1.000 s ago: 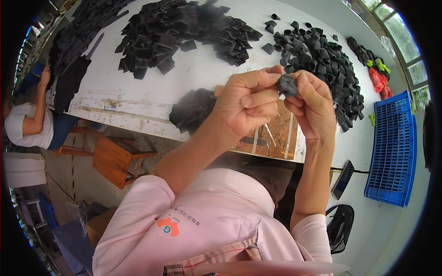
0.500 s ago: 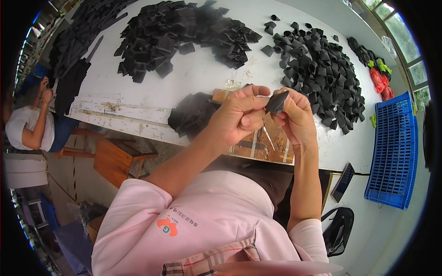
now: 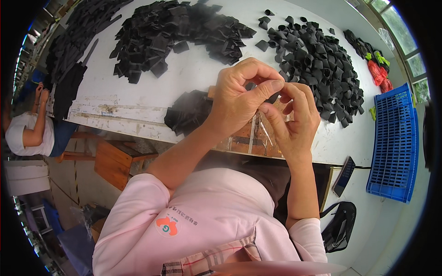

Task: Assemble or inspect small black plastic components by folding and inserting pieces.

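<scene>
A small black fabric piece (image 3: 272, 98) is mostly hidden between my two hands above the table's front edge. My left hand (image 3: 241, 96) pinches it, with the thumb laid across and the index finger bent over. From the other side, my right hand (image 3: 297, 122) grips it with curled fingers, its thumb just below. Under the hands lies a worn wooden board (image 3: 239, 143) with clear tape strips. Left of the board sits a small stack of black fabric pieces (image 3: 186, 112).
The white table (image 3: 142, 103) bears a heap of flat black pieces (image 3: 152, 41) and a pile of cone-like folded ones (image 3: 324, 69). A blue crate (image 3: 391, 142), phone (image 3: 344, 176) and black bag (image 3: 340, 225) are at right. Another person (image 3: 32, 133) sits far left by a wooden stool (image 3: 113, 161).
My left hand has moved up and over the black piece, which now shows far less. My right hand's fingers have curled in toward the left hand, and its thumb has dropped lower.
</scene>
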Demonstrator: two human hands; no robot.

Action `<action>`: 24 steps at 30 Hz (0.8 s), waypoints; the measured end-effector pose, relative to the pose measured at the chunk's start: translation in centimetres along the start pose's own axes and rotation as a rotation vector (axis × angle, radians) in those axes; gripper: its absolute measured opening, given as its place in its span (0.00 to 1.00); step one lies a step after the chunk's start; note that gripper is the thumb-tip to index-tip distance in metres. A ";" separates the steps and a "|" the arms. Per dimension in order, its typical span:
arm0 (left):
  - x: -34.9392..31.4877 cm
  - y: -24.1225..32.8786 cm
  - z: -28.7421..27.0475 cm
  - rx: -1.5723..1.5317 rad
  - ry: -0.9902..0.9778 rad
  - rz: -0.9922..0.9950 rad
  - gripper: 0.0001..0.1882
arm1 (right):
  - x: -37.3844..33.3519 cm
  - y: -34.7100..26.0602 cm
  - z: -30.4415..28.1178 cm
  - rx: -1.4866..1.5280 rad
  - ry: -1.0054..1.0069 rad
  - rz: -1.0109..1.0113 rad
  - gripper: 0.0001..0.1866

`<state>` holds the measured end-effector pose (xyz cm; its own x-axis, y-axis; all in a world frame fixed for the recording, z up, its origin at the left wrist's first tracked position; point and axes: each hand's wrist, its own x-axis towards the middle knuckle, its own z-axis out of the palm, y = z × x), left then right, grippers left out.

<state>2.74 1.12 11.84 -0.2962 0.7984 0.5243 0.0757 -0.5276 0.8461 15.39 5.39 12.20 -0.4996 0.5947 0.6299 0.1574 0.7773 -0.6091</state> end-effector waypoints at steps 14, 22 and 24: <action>-0.1 0.9 1.3 -0.331 0.198 -0.175 0.06 | 0.2 1.2 -0.7 0.153 -0.061 0.150 0.05; -0.5 0.5 -0.6 -0.257 0.197 -0.190 0.03 | 1.0 -0.5 -0.3 0.151 -0.016 0.126 0.07; -0.7 0.0 -0.6 -0.355 0.306 -0.218 0.03 | 1.2 -0.6 -0.2 0.083 0.006 0.069 0.06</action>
<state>2.38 0.42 11.37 -0.5381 0.8073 0.2424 -0.3306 -0.4667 0.8203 14.83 5.63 13.41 -0.4845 0.6479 0.5877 0.1203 0.7149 -0.6888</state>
